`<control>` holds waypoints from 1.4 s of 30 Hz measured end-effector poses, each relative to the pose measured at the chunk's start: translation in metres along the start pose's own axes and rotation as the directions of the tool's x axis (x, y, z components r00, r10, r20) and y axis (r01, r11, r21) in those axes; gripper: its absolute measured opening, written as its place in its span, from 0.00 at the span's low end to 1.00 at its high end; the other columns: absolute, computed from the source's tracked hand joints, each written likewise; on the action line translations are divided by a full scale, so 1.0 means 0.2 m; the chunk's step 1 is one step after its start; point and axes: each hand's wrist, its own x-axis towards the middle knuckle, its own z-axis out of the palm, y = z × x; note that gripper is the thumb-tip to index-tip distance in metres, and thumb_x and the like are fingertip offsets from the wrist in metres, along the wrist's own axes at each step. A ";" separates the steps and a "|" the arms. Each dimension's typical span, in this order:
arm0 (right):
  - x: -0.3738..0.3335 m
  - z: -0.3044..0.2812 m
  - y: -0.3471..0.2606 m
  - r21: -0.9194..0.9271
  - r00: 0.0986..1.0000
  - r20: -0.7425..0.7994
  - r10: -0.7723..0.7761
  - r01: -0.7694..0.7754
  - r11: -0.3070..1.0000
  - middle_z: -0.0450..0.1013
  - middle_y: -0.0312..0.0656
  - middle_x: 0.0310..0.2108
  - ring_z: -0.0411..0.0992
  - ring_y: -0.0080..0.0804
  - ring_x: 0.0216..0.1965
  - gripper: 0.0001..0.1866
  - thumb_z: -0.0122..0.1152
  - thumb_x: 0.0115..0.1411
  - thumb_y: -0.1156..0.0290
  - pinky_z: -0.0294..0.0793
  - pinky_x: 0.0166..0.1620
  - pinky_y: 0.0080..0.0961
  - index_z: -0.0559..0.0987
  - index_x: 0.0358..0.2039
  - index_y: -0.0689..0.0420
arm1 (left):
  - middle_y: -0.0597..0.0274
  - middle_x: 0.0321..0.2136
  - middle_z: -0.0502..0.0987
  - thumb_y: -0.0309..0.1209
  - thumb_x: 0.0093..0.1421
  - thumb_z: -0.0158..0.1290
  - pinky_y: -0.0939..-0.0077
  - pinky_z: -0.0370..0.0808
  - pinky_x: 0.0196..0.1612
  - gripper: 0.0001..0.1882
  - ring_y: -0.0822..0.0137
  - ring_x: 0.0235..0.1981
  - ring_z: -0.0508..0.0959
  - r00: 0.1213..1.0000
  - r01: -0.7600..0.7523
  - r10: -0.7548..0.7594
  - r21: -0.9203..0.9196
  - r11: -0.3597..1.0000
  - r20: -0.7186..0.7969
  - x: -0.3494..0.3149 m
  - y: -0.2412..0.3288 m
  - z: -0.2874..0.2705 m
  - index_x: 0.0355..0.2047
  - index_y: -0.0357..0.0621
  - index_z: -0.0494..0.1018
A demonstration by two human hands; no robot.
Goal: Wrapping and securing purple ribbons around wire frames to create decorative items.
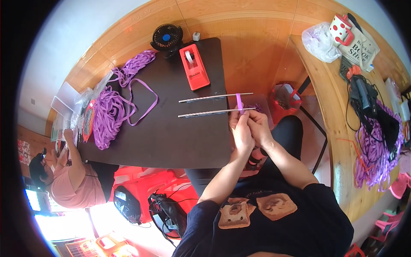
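Note:
Two thin metal rods, a far rod (214, 98) and a near rod (207, 113), lie roughly parallel on the dark table (175, 145) and stick out past its right edge. A short strip of purple ribbon (239, 101) spans the two rods near their right ends. My left hand (242, 133) is closed at the near rod, thumb and fingers pinched on the ribbon's lower end. Pressed close beside it, my right hand (260, 128) is also closed in a pinch by the rod's tip. What lies between the right fingertips is hidden.
Loose purple ribbon (107, 115) is heaped at the table's left. A red tape dispenser (198, 75) and black fan (167, 37) stand farther back. Beyond my hands is a red bin (280, 112). The wooden table (340, 180) holds more ribbon (372, 145). Another person (77, 184) sits left.

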 end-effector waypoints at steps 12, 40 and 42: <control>-0.04 0.08 -0.14 0.208 0.989 0.000 0.149 -0.146 0.967 0.75 0.35 0.27 0.72 0.19 0.27 0.07 0.53 0.63 0.76 0.70 0.30 0.13 0.78 0.31 0.62 | 0.65 0.30 0.73 0.27 0.63 0.48 0.84 0.69 0.35 0.06 0.76 0.32 0.73 0.996 0.089 -0.089 -0.011 0.996 -0.018 -0.10 0.18 0.08 0.39 0.38 0.70; 0.90 0.45 -0.27 -0.722 0.959 0.265 -0.097 0.264 0.640 0.73 0.40 0.17 0.69 0.23 0.21 0.16 0.65 0.55 0.62 0.66 0.26 0.26 0.79 0.23 0.64 | 0.48 0.57 0.61 0.60 0.62 0.40 0.62 0.61 0.56 0.43 0.51 0.56 0.65 0.722 0.678 -0.598 -0.185 0.711 0.349 -0.03 0.51 0.01 0.61 0.32 0.51; 0.88 0.50 -0.26 -0.654 0.972 0.225 -0.072 0.206 0.728 0.73 0.37 0.17 0.69 0.21 0.21 0.15 0.65 0.55 0.63 0.66 0.26 0.25 0.79 0.22 0.64 | 0.50 0.57 0.62 0.60 0.62 0.42 0.63 0.61 0.56 0.43 0.53 0.56 0.65 0.722 0.679 -0.592 -0.204 0.705 0.359 -0.04 0.53 0.00 0.62 0.33 0.51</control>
